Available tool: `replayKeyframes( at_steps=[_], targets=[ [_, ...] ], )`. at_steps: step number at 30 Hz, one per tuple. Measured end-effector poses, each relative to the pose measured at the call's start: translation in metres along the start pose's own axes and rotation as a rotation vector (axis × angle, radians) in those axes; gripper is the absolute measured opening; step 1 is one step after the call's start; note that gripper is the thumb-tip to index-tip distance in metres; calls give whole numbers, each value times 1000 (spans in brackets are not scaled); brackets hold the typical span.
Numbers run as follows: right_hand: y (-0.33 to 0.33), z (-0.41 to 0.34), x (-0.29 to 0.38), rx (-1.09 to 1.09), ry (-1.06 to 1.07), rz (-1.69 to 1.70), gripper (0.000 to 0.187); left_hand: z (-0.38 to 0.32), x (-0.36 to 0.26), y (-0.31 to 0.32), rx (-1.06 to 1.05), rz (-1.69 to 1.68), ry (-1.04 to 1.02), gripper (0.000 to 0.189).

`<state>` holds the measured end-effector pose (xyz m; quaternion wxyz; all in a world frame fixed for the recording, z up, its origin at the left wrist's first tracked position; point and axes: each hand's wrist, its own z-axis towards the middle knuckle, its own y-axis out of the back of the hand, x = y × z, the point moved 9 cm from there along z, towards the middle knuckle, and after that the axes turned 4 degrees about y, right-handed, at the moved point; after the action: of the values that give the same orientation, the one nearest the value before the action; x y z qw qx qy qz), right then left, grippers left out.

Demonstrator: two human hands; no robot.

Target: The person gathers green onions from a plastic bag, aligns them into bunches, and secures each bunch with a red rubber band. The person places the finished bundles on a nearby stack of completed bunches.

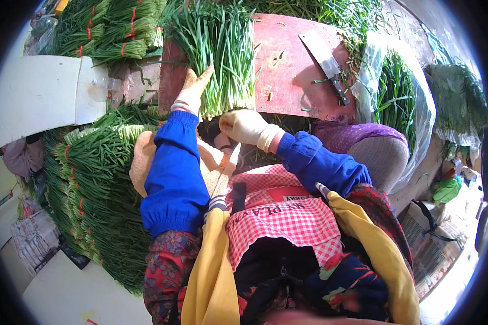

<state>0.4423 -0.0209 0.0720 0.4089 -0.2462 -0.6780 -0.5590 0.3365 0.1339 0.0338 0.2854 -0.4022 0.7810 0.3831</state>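
A loose heap of garlic chives (223, 53) lies on a red board (284, 81), its pale cut ends towards me. My left hand (193, 89), in a cream glove, rests against the left side of the chives with fingers apart. Just below the cut ends is my right hand (246, 126), also gloved, its fingers curled. Nothing shows in it, though its palm side is hidden. A cleaver (319, 57) with a black handle lies on the board's right part, away from both hands.
Bundles tied with red bands (122, 32) lie at the back left. More tied bundles (101, 183) are stacked by my left side. A clear plastic bag (425, 105) of chives stands right of the board. A white panel (36, 89) juts in from the left. Another person (24, 156) shows at far left.
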Motion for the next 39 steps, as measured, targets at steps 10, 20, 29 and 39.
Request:
replayKeyframes(
  at_steps=[10, 20, 29, 39],
  targets=[
    [16, 38, -3, -36, -299, -192, 43, -29, -10, -18, -4, -245, 84, 115],
    [11, 42, -6, 0, -216, -400, 23, 39, 34, -25, -205, 113, 39, 108],
    [-67, -90, -68, 671, -117, -578, 22, 12, 12, -22, -320, 368, -60, 97],
    [-64, -63, -57, 290, 132, -272, 27, 11, 12, -9, -437, 496, -155, 106]
  ],
)
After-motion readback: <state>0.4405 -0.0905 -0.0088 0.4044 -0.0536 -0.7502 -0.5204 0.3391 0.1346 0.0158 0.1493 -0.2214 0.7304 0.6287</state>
